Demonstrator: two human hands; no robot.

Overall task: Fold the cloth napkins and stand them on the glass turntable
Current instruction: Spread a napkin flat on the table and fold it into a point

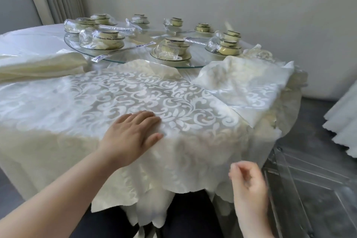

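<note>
A cream damask napkin (146,94) with a white scroll pattern lies spread flat over the near part of the round table, its front edge hanging over the rim. My left hand (133,133) rests flat on it near the table edge, fingers straight. My right hand (249,181) hovers below the table edge at the lower right, fingers loosely curled and blurred, holding nothing that I can see. The glass turntable (116,58) sits behind the napkin. A crumpled pile of more napkins (243,81) lies to the right.
Several plastic-wrapped sets of cream bowls and plates (172,50) stand around the turntable. Folded cream cloth (38,65) lies at the left. A clear acrylic chair (301,183) stands at the lower right. Grey walls and a curtain are behind.
</note>
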